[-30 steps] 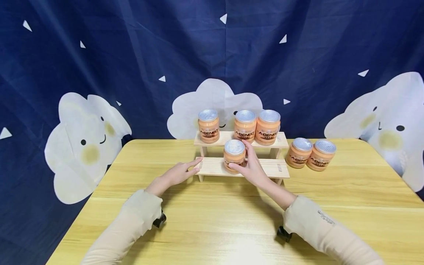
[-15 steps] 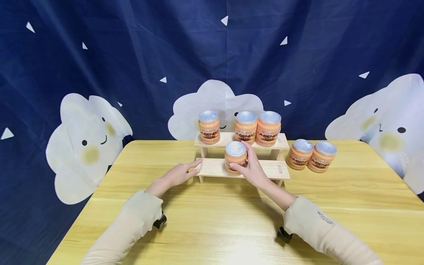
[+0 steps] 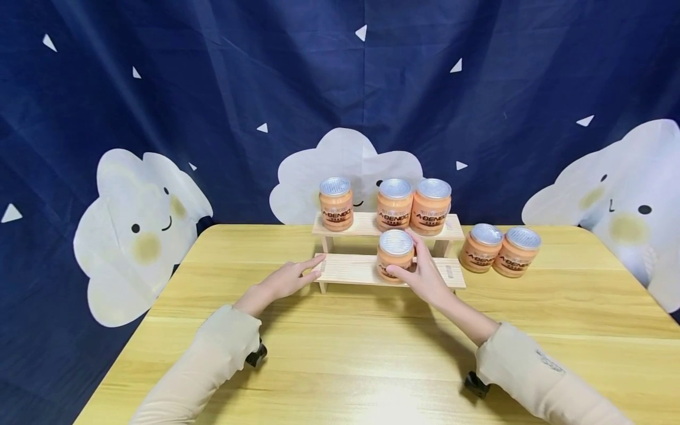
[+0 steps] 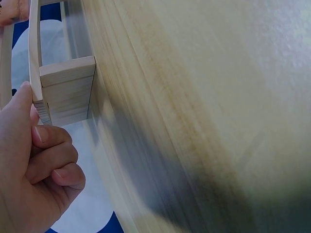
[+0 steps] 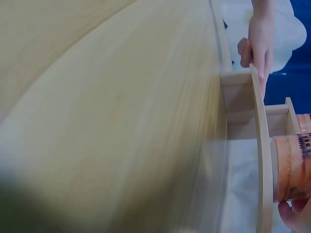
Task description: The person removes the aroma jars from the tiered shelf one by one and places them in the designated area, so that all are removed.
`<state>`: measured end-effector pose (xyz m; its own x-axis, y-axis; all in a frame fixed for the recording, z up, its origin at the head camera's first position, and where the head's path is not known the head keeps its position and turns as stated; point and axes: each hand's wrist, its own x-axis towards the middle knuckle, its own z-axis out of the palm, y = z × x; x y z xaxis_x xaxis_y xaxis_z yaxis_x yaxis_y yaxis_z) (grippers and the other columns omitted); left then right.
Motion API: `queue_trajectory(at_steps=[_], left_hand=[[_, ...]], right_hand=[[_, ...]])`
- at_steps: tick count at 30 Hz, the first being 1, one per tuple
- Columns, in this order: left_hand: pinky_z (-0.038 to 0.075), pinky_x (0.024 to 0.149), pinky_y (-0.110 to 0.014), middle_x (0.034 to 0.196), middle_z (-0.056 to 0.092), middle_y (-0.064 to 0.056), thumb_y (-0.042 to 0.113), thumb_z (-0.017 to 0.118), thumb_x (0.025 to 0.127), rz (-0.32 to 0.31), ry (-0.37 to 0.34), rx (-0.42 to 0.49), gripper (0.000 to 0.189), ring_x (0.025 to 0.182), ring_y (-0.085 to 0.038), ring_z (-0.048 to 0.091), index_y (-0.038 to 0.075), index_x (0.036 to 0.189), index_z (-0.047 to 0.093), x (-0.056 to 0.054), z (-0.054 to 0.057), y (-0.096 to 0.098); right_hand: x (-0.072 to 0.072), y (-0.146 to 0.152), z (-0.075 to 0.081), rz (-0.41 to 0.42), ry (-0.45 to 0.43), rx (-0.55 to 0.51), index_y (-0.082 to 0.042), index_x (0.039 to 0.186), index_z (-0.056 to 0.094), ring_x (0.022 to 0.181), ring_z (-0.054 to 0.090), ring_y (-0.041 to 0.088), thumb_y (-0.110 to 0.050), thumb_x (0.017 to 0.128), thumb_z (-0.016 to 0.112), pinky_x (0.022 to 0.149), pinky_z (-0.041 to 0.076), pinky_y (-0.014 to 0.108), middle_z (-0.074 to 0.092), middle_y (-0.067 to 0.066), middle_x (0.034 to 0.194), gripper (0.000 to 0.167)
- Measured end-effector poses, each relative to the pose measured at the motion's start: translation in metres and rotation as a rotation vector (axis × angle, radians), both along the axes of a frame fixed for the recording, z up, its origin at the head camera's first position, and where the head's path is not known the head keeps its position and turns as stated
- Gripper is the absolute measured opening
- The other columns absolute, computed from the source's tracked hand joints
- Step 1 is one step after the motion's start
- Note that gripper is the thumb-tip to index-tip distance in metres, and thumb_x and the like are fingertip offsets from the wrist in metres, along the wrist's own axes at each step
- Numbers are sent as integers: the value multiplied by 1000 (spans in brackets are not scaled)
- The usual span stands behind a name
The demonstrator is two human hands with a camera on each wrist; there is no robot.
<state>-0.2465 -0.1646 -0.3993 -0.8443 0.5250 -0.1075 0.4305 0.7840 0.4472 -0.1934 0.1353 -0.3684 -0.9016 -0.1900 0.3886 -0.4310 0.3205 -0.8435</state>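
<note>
Standing on a glossy table [image 3: 319, 354], the shelf [image 3: 347, 268] fronts navy cloth [image 3: 297, 71].

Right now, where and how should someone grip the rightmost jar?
Probably by the round body of the rightmost jar, gripped front and back below its silvery top, coming from the right: it stands upright, and the neighbouring jar crowds its left.

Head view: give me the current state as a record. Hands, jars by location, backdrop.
left_hand: left hand touches left end of lower step
right_hand: right hand grips held jar
held_jar: above lower step, board contact unclear
upper_step: left jar; wider gap; middle jar and right jar, side by side
table: inner jar and outer jar, right of stand
backdrop: dark blue, white clouds
</note>
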Motion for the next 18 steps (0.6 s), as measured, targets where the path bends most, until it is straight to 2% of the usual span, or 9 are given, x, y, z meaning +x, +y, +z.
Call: queue_trajectory(at_steps=[5,9,10,15,16,18], left_hand=[[38,82,-37,69,51,-4,42,38,97,-3,6,-4,53,47,-11,30,26,146,24,-1,-1,0],[39,82,-37,89,61,-9,41,39,97,-4,17,3,53,48,-11,32,25,145,26,0,-2,0],[39,82,-37,90,61,-9,41,39,97,-4,18,3,53,48,-11,32,25,145,26,0,-2,0],[39,81,-37,71,53,-9,42,38,97,0,5,-6,53,46,-12,29,27,146,24,0,-1,-1],[40,83,-38,74,56,-12,42,38,97,1,9,-7,53,49,-12,37,27,146,24,0,-1,-1],[40,89,-40,94,63,-17,42,38,97,4,17,-4,53,64,-17,52,26,145,25,0,-1,0]], right_hand=[[-9,17,-19,-26,-13,-4,-4,141,23,103,44,16,-1,79,69,74,43,22,41,18,127,77],[-9,26,-22,-36,-5,-9,-4,141,21,106,43,13,-2,80,68,78,42,18,42,19,127,77],[-8,29,-22,-43,0,-6,-4,141,21,106,43,14,-2,80,68,78,42,17,43,19,127,77],[-7,39,-23,-64,15,14,-3,140,21,102,44,20,-1,80,67,76,42,16,42,21,124,76],[-8,41,-23,-70,20,20,-3,140,21,101,45,20,0,80,67,75,42,16,42,21,124,76],[-7,46,-23,-74,26,18,-4,140,22,98,45,16,1,80,67,74,43,16,43,21,124,76]])
